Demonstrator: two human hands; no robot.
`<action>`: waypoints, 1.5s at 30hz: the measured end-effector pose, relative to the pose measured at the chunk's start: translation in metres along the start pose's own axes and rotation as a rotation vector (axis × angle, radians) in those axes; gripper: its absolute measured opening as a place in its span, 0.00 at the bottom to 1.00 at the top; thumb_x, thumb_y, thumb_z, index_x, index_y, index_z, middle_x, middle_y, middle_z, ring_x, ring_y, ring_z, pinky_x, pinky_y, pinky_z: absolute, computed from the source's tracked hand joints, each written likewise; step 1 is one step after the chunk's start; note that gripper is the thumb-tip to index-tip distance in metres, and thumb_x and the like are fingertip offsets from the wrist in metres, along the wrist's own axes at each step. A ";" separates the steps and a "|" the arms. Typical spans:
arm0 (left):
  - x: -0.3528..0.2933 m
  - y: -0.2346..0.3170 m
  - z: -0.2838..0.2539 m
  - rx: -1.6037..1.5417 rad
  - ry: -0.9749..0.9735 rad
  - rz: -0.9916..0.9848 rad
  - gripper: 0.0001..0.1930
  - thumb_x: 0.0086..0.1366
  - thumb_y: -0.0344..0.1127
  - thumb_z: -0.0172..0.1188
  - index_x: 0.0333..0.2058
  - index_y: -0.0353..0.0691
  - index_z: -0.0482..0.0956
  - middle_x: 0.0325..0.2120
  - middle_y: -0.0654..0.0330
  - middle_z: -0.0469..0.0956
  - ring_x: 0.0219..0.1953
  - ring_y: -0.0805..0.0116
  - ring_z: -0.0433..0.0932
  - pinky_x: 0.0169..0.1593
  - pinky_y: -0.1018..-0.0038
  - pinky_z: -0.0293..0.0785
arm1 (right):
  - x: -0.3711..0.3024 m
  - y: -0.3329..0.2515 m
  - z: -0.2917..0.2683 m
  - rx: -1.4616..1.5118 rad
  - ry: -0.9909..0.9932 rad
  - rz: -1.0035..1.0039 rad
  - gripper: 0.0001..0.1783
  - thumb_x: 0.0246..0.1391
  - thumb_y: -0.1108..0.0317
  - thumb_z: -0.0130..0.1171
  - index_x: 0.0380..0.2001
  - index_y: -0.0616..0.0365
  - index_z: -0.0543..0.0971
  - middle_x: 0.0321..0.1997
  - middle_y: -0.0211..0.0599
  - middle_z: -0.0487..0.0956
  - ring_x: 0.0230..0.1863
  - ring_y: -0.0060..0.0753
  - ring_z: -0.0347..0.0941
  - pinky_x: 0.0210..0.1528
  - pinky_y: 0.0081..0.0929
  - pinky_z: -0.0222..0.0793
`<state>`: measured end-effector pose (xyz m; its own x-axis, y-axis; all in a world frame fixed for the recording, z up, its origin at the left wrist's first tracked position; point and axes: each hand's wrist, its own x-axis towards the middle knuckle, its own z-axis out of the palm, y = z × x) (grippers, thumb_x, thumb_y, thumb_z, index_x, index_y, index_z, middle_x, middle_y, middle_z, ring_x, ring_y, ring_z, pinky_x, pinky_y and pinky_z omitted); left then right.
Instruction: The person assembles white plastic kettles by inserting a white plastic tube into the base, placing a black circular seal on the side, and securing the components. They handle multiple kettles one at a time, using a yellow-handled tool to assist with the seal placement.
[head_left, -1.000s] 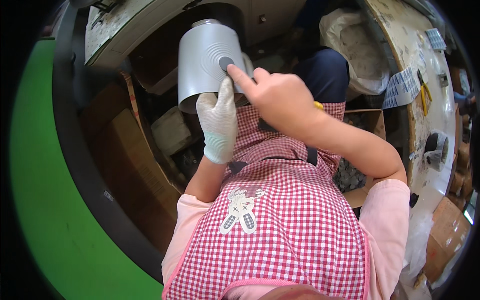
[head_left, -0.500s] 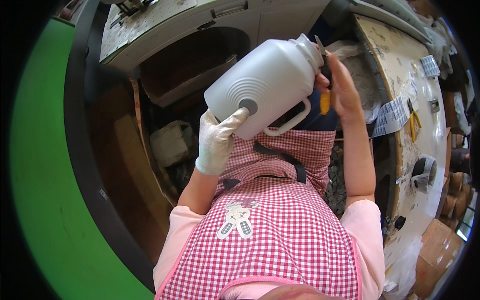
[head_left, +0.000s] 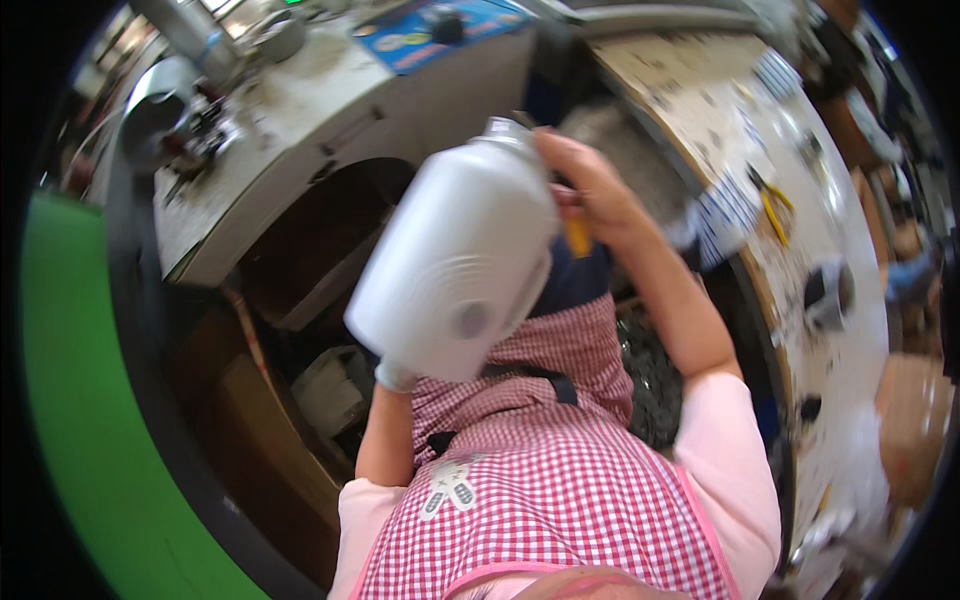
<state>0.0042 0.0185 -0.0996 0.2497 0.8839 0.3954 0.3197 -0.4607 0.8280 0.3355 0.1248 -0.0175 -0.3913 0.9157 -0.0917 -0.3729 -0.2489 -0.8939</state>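
A silver-grey plastic jug (head_left: 460, 235), blurred by motion, is held tilted in front of my apron, its neck pointing up and right. Concentric ridges ring a darker round spot on its side. My left hand supports its lower end from behind; only the white glove cuff (head_left: 395, 376) shows, the fingers being hidden. Beside the neck, my bare right hand (head_left: 590, 190) is closed round a yellow-handled knife (head_left: 577, 236). The blade cannot be seen now. Whether the right fingertips also touch the neck is unclear.
Yellow-handled pliers (head_left: 774, 212) lie on the worktable (head_left: 668, 85) at the right, near a blue-and-white printed sheet (head_left: 727, 212). A light workbench (head_left: 300, 120) with a blue mat (head_left: 440, 32) stands ahead. A green surface (head_left: 75, 400) runs along the left. A cardboard box (head_left: 912, 425) sits far right.
The jug has moved left and down and turned steeper, and its side now covers my gloved left hand. My right hand has followed to the left with the knife. The view has shifted, showing more workbench.
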 end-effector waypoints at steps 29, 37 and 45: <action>0.148 0.031 -0.377 0.394 1.042 0.054 0.21 0.70 0.31 0.60 0.57 0.24 0.74 0.57 0.46 0.75 0.54 0.48 0.81 0.52 0.60 0.87 | 0.471 -0.048 0.342 -0.768 -0.132 -0.457 0.22 0.60 0.51 0.61 0.32 0.62 0.87 0.29 0.52 0.86 0.31 0.45 0.85 0.32 0.42 0.79; 0.243 -0.033 -0.422 0.315 0.996 -0.106 0.26 0.67 0.42 0.60 0.51 0.20 0.79 0.49 0.43 0.82 0.48 0.54 0.85 0.48 0.64 0.83 | 0.296 -0.050 0.185 -0.310 0.025 -0.462 0.20 0.73 0.61 0.51 0.53 0.71 0.76 0.42 0.49 0.85 0.37 0.33 0.85 0.34 0.24 0.79; 0.283 -0.080 -0.406 0.616 0.902 -0.246 0.25 0.64 0.48 0.59 0.45 0.26 0.84 0.37 0.42 0.87 0.44 0.52 0.85 0.52 0.62 0.75 | 0.101 0.004 0.069 -0.918 0.204 -0.433 0.16 0.68 0.76 0.46 0.54 0.71 0.75 0.43 0.49 0.85 0.34 0.36 0.84 0.39 0.29 0.78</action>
<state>-0.3219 0.3382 0.1070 -0.5567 0.5760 0.5986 0.7298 -0.0053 0.6837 0.2362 0.1944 0.0006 -0.1943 0.9270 0.3209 0.3713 0.3723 -0.8506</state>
